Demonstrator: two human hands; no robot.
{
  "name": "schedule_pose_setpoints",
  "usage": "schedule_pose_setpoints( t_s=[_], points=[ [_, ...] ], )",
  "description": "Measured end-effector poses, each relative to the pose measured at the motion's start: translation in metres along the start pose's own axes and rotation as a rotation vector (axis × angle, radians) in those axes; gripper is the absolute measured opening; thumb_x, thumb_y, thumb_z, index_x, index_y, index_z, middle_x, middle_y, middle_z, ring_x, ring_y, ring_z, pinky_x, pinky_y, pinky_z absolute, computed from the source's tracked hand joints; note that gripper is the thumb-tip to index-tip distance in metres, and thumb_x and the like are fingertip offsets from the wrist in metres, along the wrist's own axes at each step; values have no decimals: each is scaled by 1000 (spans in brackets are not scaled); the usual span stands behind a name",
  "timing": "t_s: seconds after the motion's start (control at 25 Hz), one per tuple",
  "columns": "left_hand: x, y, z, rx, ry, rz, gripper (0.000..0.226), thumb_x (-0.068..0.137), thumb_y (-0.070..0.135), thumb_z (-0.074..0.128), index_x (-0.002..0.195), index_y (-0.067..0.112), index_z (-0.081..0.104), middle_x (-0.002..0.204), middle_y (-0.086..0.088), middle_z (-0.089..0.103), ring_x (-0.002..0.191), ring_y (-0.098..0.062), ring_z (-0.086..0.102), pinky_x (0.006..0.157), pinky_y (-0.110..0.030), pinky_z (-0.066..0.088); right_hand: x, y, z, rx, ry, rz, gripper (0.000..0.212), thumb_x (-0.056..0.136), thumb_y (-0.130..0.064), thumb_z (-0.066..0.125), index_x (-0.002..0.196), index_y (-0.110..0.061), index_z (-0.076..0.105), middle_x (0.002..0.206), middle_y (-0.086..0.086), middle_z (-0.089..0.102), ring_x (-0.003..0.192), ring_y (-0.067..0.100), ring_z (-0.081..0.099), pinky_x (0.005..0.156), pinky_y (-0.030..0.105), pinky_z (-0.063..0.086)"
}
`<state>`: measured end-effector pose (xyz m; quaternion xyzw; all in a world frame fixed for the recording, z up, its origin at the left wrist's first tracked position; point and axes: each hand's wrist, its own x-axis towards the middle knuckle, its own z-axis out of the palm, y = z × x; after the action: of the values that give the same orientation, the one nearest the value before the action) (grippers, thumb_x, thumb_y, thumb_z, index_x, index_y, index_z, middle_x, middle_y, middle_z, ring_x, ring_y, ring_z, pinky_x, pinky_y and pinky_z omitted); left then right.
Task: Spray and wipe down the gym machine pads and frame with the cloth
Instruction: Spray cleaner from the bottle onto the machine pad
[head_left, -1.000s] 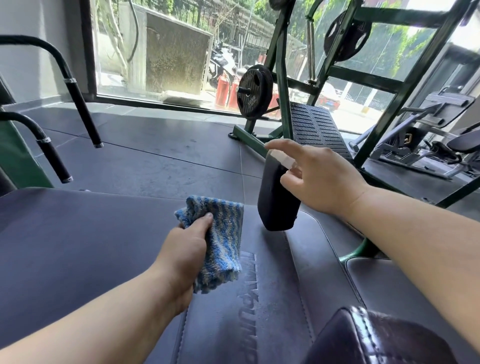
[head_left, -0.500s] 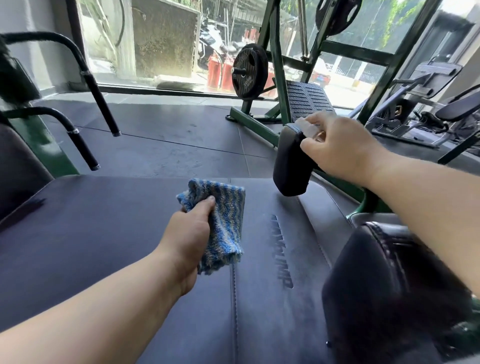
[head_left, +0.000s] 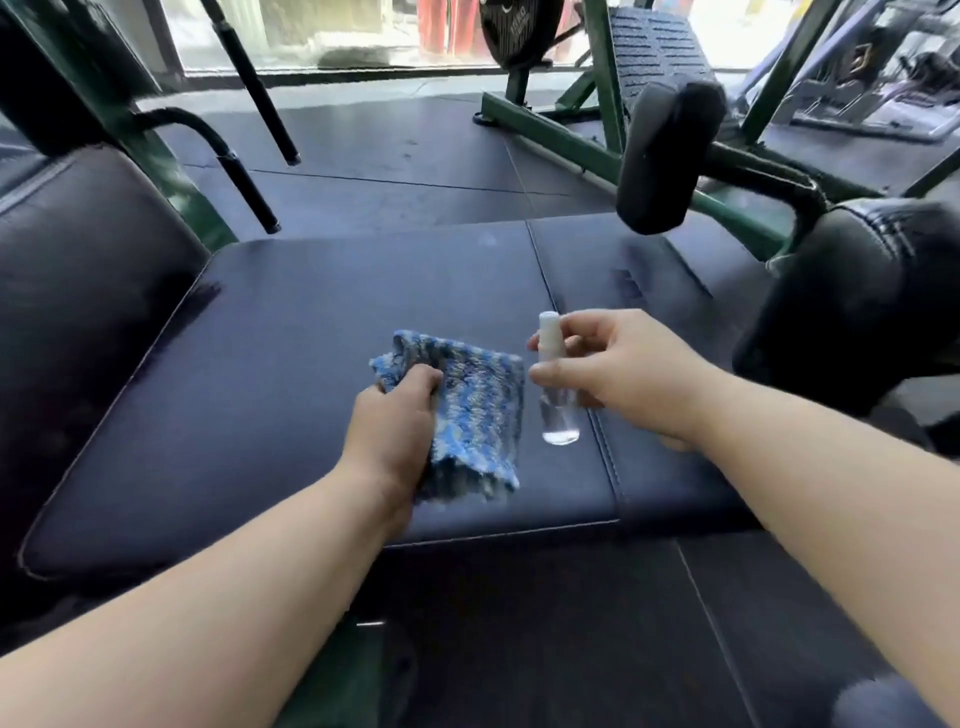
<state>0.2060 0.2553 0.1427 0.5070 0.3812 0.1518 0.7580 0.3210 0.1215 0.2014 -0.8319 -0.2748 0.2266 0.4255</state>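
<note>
Two grips hover over the padded surface: the left grip clutches the blue striped cloth at centre; at its 3 o'clock, the right grip pinches an upright clear spray bottle. A black roller pad sits at 1 o'clock.

Daylight comes from the window at the top, blown out white. It is dimmer indoors. The pad is dark with a soft sheen. There is motion blur throughout: the cloth has a smeared lower edge, and the bottle and roller are soft. Wide-angle distortion bends the frame and stretches the forearms at the bottom corners. The machines at far right are hazy.
</note>
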Motion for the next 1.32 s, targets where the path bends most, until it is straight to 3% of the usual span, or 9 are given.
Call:
schedule_pose_setpoints(
  t_s=[0.12, 0.32, 0.44, 0.52, 0.6, 0.76, 1.04, 1.16, 1.32],
  points=[
    [-20, -28, -8, 373, -116, 119, 19, 75, 30, 58, 70, 12, 62, 64, -4, 62, 63, -25, 61, 64, -38, 54, -45, 25, 27, -44, -180, 48, 13, 78, -13, 77, 90, -9, 72, 79, 2, 68, 71, 7, 57, 69, 27, 49],
    [-44, -73, -25, 1004, -350, 289, 22, 81, 24, 54, 62, 13, 53, 50, 6, 52, 44, -2, 44, 47, -18, 35, -78, 71, 54, -192, -515, 187, 14, 77, -4, 72, 73, -16, 68, 65, -5, 64, 60, 3, 57, 60, 20, 49],
    [-52, -130, -26, 1260, -465, 216, 18, 84, 27, 51, 75, 13, 57, 71, 3, 62, 69, -12, 59, 60, -26, 41, -100, 130, 82, -576, -501, 54, 15, 79, -20, 64, 64, -18, 62, 59, -4, 58, 53, 7, 50, 50, 17, 40],
    [-55, -159, -23, 1362, -467, 121, 18, 89, 28, 48, 85, 13, 58, 81, -1, 62, 82, -21, 59, 65, -26, 38, -114, 167, 96, -628, -426, 8, 14, 81, -24, 61, 67, -19, 64, 70, -2, 64, 63, 13, 56, 58, 25, 48],
    [-54, -172, -19, 1355, -409, 31, 17, 90, 30, 49, 83, 15, 55, 75, 3, 57, 75, -18, 55, 61, -27, 35, -123, 194, 99, -554, -358, 80, 7, 81, -22, 66, 82, -24, 72, 86, -7, 67, 78, 13, 61, 70, 30, 53],
    [-54, -177, -9, 1236, -249, -47, 17, 88, 33, 55, 83, 17, 56, 74, 3, 56, 65, -9, 51, 52, -23, 36, -140, 228, 96, -561, -333, 170, 24, 86, -20, 64, 106, -30, 71, 106, -8, 64, 93, 14, 61, 83, 32, 53],
    [-70, -167, 1, 898, -110, 249, 23, 82, 22, 55, 67, 6, 50, 59, -1, 48, 56, -16, 42, 55, -30, 34, -153, 223, 75, -685, -344, 129, 59, 86, -14, 61, 141, -31, 44, 140, -4, 48, 121, 18, 52, 98, 29, 45],
    [-80, -150, 23, 727, -29, 437, 26, 70, 29, 52, 56, 10, 41, 47, 9, 39, 47, -7, 34, 47, -24, 31, -138, 180, 32, -765, -26, -162, 38, 84, -17, 57, 120, -25, 60, 113, -2, 59, 104, 22, 58, 85, 37, 50],
    [-83, -93, 84, 437, 172, 519, 24, 67, 31, 49, 53, 16, 39, 42, 13, 37, 44, -5, 30, 45, -21, 29, -114, 116, -38, -445, 483, -523, 20, 76, -12, 57, 92, -17, 68, 80, -3, 62, 62, 9, 49, 65, 30, 50]
  ],
)
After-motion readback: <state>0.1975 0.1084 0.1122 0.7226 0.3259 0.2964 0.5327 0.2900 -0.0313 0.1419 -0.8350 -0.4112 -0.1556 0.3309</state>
